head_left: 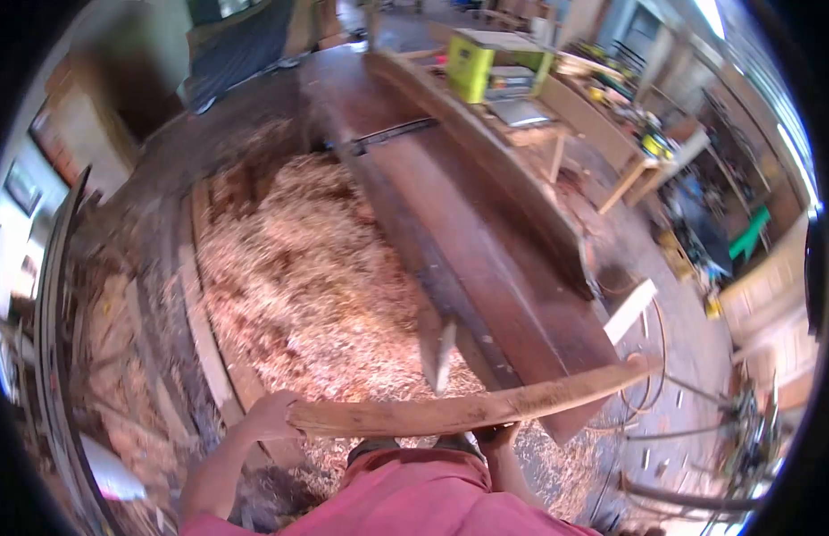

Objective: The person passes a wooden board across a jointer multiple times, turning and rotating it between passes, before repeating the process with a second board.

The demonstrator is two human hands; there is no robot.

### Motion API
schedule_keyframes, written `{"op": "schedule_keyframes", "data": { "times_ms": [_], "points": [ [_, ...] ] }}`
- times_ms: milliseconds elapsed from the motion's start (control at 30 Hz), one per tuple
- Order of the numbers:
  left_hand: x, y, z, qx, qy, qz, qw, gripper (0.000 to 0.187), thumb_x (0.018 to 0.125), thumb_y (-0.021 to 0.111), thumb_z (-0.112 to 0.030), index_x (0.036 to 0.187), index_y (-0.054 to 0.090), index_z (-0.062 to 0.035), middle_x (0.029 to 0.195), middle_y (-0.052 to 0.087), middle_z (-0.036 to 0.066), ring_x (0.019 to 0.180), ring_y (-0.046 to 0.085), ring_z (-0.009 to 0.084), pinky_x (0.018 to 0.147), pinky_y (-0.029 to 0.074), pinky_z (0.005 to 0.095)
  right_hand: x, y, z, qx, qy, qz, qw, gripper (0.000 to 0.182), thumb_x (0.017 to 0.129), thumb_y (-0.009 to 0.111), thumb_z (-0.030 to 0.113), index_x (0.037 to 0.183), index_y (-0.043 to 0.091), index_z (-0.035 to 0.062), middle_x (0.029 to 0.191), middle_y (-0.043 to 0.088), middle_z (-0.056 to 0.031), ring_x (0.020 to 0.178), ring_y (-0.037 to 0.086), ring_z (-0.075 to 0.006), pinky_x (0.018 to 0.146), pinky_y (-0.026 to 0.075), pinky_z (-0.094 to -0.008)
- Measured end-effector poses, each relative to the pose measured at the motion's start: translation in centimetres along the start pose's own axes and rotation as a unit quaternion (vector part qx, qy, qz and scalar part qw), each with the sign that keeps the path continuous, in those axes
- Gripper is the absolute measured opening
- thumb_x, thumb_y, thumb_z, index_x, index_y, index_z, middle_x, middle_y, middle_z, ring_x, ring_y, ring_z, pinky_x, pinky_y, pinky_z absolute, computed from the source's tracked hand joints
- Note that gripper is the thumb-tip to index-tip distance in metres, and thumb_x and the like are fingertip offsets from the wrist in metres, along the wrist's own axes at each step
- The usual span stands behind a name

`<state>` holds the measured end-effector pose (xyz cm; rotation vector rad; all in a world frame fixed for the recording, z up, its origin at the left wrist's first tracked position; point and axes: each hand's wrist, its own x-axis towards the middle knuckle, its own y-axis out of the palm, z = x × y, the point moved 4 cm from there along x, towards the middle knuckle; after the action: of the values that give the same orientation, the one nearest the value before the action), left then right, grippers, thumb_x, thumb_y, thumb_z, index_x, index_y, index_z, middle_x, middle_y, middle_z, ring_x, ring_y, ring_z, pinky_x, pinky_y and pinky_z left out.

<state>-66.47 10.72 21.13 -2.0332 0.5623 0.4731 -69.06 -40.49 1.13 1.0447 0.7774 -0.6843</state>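
A long, slightly curved wooden board (450, 413) lies crosswise in front of my body. My left hand (273, 416) is closed round its left end. My right hand (498, 436) grips it from below near the middle, with most of its fingers hidden behind the wood. The board's right part passes over the near end of a jointer (468, 241), a long brown metal bed with a tall fence (495, 147) along its right side. A dark cutter slot (395, 134) crosses the bed farther off.
A deep heap of wood shavings (316, 277) covers the floor left of the jointer, with long planks (204, 313) beside it. A green thickness planer (495, 67) stands at the back right. Cluttered benches (646, 147) line the right side, and a hose (662, 357) loops near the jointer.
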Motion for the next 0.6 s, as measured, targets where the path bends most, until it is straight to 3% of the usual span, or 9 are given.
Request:
{"op": "schedule_keyframes", "data": {
  "times_ms": [133, 167, 200, 267, 367, 433, 500, 567, 600],
  "points": [
    [7.0, 4.4, -3.4, -0.111, 0.032, 0.029, 0.993, 0.08, 0.064, 0.096, -0.039, 0.13, 0.066, -0.0056, 0.123, 0.07, 0.016, 0.113, 0.067, 0.0305, 0.1, 0.052, 0.0407, -0.4, -5.6, 10.8, -0.296, -0.052, -0.126, 0.945, 0.066, 0.102, 0.046, 0.064, 0.12, 0.066, 0.0034, 0.094, 0.074, -0.0177, 0.088, 0.072, -0.0349, 0.076, 0.06, -0.0451],
    [8.9, 5.7, -4.5, -0.13, 0.027, 0.022, 0.991, 0.079, 0.065, 0.095, -0.038, 0.129, 0.066, -0.0034, 0.121, 0.07, 0.016, 0.112, 0.067, 0.0298, 0.099, 0.053, 0.0402, -1.1, -6.4, 13.7, -0.373, -0.179, -0.137, 0.9, 0.056, 0.101, 0.056, 0.056, 0.107, 0.067, 0.0008, 0.07, 0.069, -0.015, 0.066, 0.069, -0.0324, 0.059, 0.056, -0.0412],
    [10.5, 6.9, -5.4, -0.152, 0.019, 0.013, 0.988, 0.078, 0.067, 0.095, -0.038, 0.128, 0.066, -0.0013, 0.12, 0.071, 0.017, 0.11, 0.068, 0.029, 0.097, 0.053, 0.0398, -1.4, -7.4, 17.5, -0.549, -0.331, -0.147, 0.753, 0.047, 0.097, 0.066, 0.047, 0.106, 0.065, 0.0006, 0.087, 0.071, -0.0206, 0.085, 0.071, -0.034, 0.074, 0.057, -0.0461],
    [12.9, 9.7, -8.0, -0.244, -0.037, 0.025, 0.969, 0.074, 0.07, 0.094, -0.036, 0.126, 0.065, 0.0032, 0.119, 0.071, 0.016, 0.108, 0.068, 0.026, 0.095, 0.053, 0.0381, -6.0, -3.7, 22.7, -0.701, -0.445, -0.141, 0.54, 0.049, 0.087, 0.08, 0.03, 0.122, 0.063, 0.0018, 0.12, 0.067, -0.0228, 0.111, 0.065, -0.0375, 0.096, 0.053, -0.0486],
    [18.0, 13.0, -8.8, -0.336, -0.116, 0.06, 0.933, 0.078, 0.075, 0.092, -0.03, 0.136, 0.059, 0.004, 0.116, 0.073, 0.015, 0.108, 0.068, 0.0227, 0.088, 0.056, 0.0364, -5.1, -3.0, 29.1, -0.739, -0.556, -0.015, 0.38, 0.077, 0.077, 0.085, 0.032, 0.144, 0.053, 0.0078, 0.148, 0.05, -0.0229, 0.14, 0.044, -0.0425, 0.116, 0.036, -0.0551],
    [22.5, 11.0, -8.4, -0.25, -0.131, 0.004, 0.959, 0.083, 0.077, 0.092, -0.024, 0.145, 0.052, 0.0035, 0.114, 0.074, 0.016, 0.113, 0.068, 0.0212, 0.081, 0.059, 0.0338, -3.3, -2.8, 32.6, -0.802, -0.521, -0.03, 0.29, 0.086, 0.076, 0.085, 0.034, 0.151, 0.047, 0.0155, 0.157, 0.041, -0.0209, 0.147, 0.034, -0.0436, 0.12, 0.03, -0.0582],
    [24.5, 7.9, -12.5, -0.362, -0.083, -0.144, 0.917, 0.08, 0.085, 0.084, -0.026, 0.148, 0.046, 0.0039, 0.115, 0.074, 0.017, 0.118, 0.067, 0.0308, 0.102, 0.054, 0.0416, -1.2, -3.5, 35.6, -0.852, -0.468, -0.031, 0.234, 0.091, 0.075, 0.085, 0.037, 0.155, 0.044, 0.023, 0.163, 0.035, -0.0194, 0.152, 0.027, -0.0439, 0.123, 0.025, -0.0613],
    [28.9, 7.3, -13.6, 0.002, -0.059, -0.529, 0.846, 0.07, 0.089, 0.078, -0.027, 0.145, 0.05, 0.0043, 0.111, 0.073, 0.02, 0.111, 0.068, 0.0393, 0.104, 0.05, 0.0473, 0.9, -3.7, 38.5, -0.88, -0.423, -0.02, 0.215, 0.092, 0.075, 0.086, 0.041, 0.156, 0.045, 0.0303, 0.165, 0.033, -0.0184, 0.155, 0.023, -0.0436, 0.123, 0.021, -0.0641],
    [29.4, 8.1, -17.4, -0.05, -0.01, -0.529, 0.847, 0.06, 0.09, 0.076, -0.027, 0.137, 0.056, 0.0033, 0.109, 0.072, 0.021, 0.106, 0.066, 0.0416, 0.1, 0.051, 0.0496, 0.9, -4.0, 39.6, -0.878, -0.422, -0.014, 0.227, 0.091, 0.074, 0.086, 0.043, 0.155, 0.046, 0.0316, 0.165, 0.033, -0.018, 0.155, 0.023, -0.0433, 0.123, 0.021, -0.0645]
  ]
}}
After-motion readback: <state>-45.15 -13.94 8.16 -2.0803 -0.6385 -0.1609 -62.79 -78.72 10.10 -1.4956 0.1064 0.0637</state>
